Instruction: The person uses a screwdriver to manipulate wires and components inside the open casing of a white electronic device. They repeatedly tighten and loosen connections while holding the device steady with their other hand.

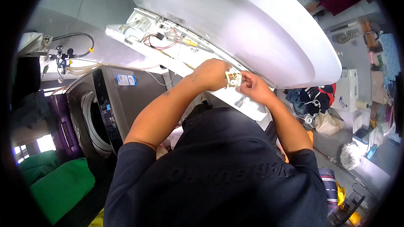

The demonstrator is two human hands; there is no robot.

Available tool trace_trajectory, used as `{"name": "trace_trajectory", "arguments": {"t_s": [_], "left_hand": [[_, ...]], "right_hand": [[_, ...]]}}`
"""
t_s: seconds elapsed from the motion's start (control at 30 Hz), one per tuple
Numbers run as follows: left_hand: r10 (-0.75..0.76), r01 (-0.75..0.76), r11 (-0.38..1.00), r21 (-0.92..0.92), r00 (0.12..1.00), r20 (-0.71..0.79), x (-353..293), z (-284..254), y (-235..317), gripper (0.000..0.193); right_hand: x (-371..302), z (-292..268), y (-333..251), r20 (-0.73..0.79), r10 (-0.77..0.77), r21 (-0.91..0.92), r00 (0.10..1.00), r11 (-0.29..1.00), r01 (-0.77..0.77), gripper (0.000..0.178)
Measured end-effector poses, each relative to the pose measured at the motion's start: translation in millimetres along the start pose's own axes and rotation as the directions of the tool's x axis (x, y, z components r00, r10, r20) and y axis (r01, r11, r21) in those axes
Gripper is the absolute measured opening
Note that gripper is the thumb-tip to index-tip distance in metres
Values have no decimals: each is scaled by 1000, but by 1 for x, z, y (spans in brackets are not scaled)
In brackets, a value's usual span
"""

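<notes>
My left hand is closed around a small white plastic part with brass-coloured metal pieces inside. Against its right side, my right hand has its fingers bent together in a pinch. Whatever those fingertips hold is too small to make out. Both hands are above a long white open housing. Red, black and yellow wires run through the far left end of it, by a yellow sleeve. A large white curved shell rises behind the housing.
A grey front-loading washing machine stands to the left, with hoses and a tap beyond it. Green cloth is at the lower left. On the right are piled clothes, a plastic bag and a white fluffy duster.
</notes>
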State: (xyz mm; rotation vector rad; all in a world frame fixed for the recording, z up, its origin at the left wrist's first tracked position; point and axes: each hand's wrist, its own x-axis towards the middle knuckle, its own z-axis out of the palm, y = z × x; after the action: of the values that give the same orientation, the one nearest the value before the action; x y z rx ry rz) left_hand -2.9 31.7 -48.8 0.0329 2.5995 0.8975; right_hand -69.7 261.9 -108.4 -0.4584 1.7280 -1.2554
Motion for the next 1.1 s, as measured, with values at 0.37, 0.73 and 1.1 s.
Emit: {"name": "trace_trajectory", "arguments": {"t_s": [0.37,0.73,1.1], "left_hand": [[41,-46,996,-83,997,-66,-8,-6,5,36],[-14,13,989,-144,1000,-6,-3,-11,1,49],[-3,-7,992,-126,997,-79,3,-5,-7,36]], "right_hand": [[0,1,15,-51,-31,162,998,986,38,52],[-4,5,8,-151,20,33,988,999,-15,37],[3,6,12,-192,24,46,981,999,-15,28]]}}
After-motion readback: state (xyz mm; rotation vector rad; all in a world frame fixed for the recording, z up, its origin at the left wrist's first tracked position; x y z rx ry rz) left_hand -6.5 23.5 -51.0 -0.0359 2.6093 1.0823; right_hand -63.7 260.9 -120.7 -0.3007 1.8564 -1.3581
